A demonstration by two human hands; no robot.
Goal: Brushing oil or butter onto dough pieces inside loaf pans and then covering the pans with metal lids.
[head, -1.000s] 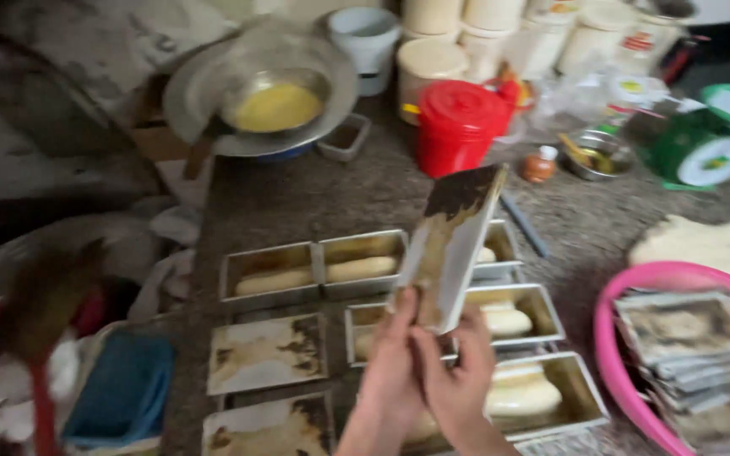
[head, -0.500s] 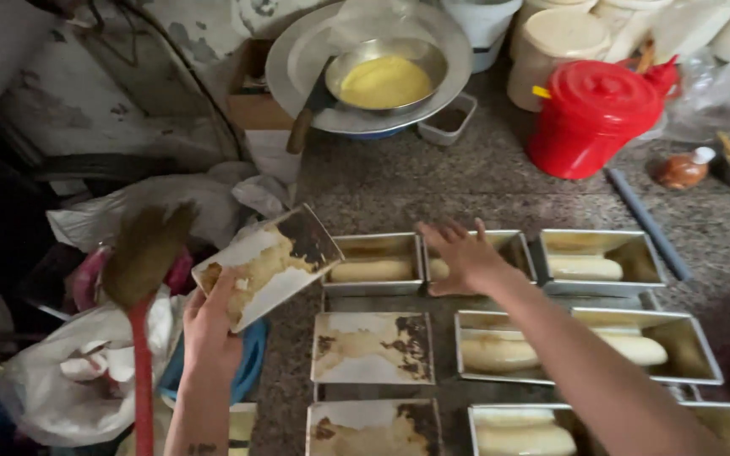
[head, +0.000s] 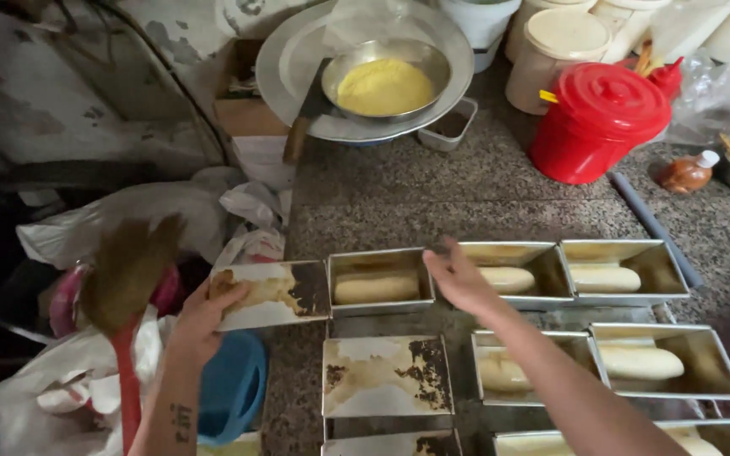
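Left hand [head: 204, 317] grips the near-left edge of a flat, stained metal tin lid [head: 270, 293], holding it level at the left edge of the speckled stone tabletop [head: 466, 198], touching the open rectangular metal loaf tin with pale dough [head: 379, 281], as if lined up to cover it. Right hand [head: 460, 279], fingers loosely open, rests on that tin's right rim, likely steadying it. A red lidded plastic bucket [head: 597, 122] stands far right.

- My speckled grey-brown granite worktop [head: 433, 203] fills the middle and right of the frame.
- Upper left, a stained, peeling whitish wall [head: 61, 93] stands behind me.
- At the left edge, crumpled white plastic sacks [head: 128, 224] are heaped below the worktop's edge in dim shadow.
- Light is soft, brightest at the top.
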